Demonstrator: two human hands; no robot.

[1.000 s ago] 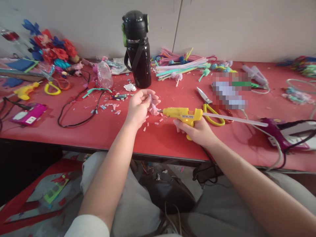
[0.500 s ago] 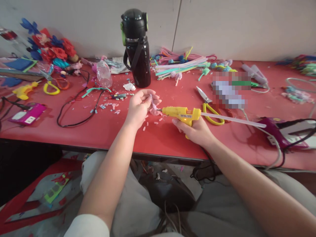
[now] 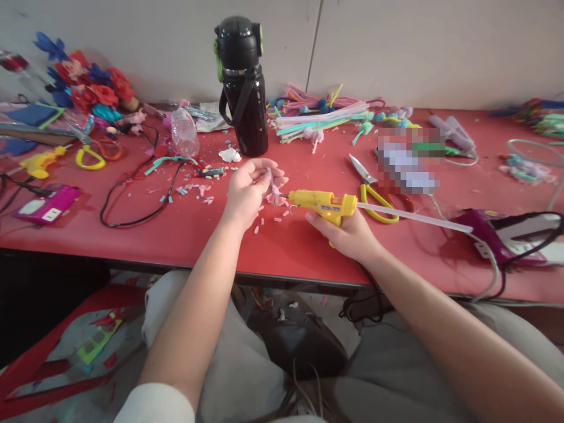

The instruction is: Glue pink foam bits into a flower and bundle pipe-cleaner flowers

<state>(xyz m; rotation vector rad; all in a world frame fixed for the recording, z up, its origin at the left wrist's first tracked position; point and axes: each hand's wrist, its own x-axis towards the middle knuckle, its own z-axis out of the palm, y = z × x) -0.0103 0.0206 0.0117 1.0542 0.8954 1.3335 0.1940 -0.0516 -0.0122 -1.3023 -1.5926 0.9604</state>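
Observation:
Between its thumb and fingers, my left hand point(image 3: 251, 187) pinches a small pink-purple fuzzy piece point(image 3: 275, 192) above the red table point(image 3: 282, 252). My right hand point(image 3: 352, 234) is wrapped round the handle of a yellow glue gun point(image 3: 324, 203), whose nozzle points left and is at or very near the pink piece. A long translucent glue stick point(image 3: 414, 216) sticks out of the back of the gun. Small pink scraps point(image 3: 277, 219) lie on the table beneath and between my hands.
A black bottle point(image 3: 244, 88) stands behind my left hand. Yellow-handled scissors point(image 3: 374, 197) lie right of the gun, near a purple power strip point(image 3: 497, 241). Pipe cleaners point(image 3: 321, 117) lie at the back. A black cable point(image 3: 106, 202) and a second glue gun point(image 3: 44, 163) are at left.
The whole view has shifted very slightly. Both hands keep the same hold, with the nozzle still at the pink piece.

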